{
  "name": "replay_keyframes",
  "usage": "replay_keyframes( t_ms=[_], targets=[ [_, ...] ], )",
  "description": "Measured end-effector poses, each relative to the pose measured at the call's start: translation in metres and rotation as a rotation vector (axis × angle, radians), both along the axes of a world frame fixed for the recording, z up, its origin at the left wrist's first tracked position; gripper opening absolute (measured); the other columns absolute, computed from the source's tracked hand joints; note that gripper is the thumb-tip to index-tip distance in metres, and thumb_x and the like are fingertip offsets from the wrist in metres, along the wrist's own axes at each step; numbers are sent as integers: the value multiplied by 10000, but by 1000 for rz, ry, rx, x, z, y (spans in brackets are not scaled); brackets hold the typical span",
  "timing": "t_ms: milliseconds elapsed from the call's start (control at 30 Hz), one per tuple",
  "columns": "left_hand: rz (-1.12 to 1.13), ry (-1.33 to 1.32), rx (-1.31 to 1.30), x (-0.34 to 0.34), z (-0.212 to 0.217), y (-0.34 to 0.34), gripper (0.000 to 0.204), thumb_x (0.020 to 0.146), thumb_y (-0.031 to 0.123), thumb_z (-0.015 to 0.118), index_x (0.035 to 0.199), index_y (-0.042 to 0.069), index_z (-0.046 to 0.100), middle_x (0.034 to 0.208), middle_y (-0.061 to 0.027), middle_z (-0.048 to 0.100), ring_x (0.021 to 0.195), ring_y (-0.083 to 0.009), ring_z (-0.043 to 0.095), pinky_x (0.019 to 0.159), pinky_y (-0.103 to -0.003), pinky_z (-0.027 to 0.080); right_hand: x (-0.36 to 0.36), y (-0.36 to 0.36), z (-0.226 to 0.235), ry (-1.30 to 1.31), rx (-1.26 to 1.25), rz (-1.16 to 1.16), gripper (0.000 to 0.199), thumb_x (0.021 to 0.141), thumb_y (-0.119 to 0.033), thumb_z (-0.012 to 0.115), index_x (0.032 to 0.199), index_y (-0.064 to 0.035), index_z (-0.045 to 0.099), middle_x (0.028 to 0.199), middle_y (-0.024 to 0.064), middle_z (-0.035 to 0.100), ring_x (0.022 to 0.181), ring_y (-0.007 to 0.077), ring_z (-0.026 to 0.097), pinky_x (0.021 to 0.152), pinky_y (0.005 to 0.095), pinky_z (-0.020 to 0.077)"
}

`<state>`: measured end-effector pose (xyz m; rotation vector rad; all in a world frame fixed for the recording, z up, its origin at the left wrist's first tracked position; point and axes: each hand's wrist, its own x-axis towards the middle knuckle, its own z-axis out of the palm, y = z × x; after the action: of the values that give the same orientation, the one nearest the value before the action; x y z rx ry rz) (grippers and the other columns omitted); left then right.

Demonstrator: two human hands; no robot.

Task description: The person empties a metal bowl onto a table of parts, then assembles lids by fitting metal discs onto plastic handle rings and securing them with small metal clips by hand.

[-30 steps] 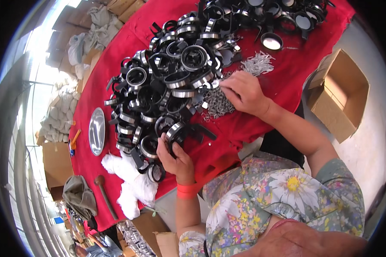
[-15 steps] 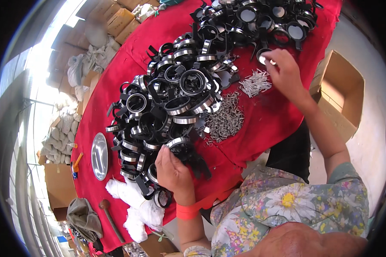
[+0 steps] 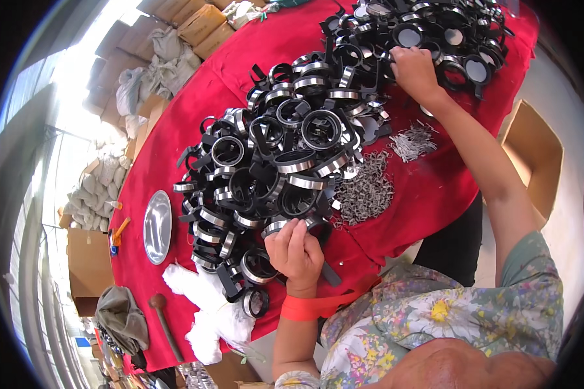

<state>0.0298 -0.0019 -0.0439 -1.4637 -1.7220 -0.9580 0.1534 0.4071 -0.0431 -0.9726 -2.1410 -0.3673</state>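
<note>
Black ring clamps (image 3: 285, 162) heaped between left hand (image 3: 296, 249), right hand (image 3: 414, 70).

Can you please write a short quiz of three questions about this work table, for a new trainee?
1. True or false: the left hand rests at the near edge of the pile of rings.
2. Which thing lies on the red cloth to the left of the pile?
A. a steel dish
B. a blue cup
C. a pair of scissors
3. Fill in: the right hand reaches to the ______ rings at the table's far end.

Key: 1. true; 2. A, the steel dish; 3. black.
</note>
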Motion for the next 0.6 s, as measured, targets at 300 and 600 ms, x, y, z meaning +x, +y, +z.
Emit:
replay_keyframes(
  t_ms=[300, 600],
  targets=[
    [-4, -54, 8, 2, -3, 1, 310, 722, -118, 600, 984, 28, 676, 961, -118, 671, 811, -284, 586, 706, -364, 474, 13, -5, 16, -114, 70, 16, 252, 845, -126, 660, 1085, -52, 638, 966, 141, 684, 903, 309, 666, 788, 433, 472],
    [-32, -63, 3, 7, -3, 4, 309, 717, -103, 623, 982, 43, 681, 960, -107, 670, 783, -276, 591, 684, -366, 464, -48, -34, 10, 135, -251, 368, 459, 946, -353, 558, 1298, -59, 588, 1193, 194, 657, 1105, 370, 600, 958, 433, 452]
  ],
)
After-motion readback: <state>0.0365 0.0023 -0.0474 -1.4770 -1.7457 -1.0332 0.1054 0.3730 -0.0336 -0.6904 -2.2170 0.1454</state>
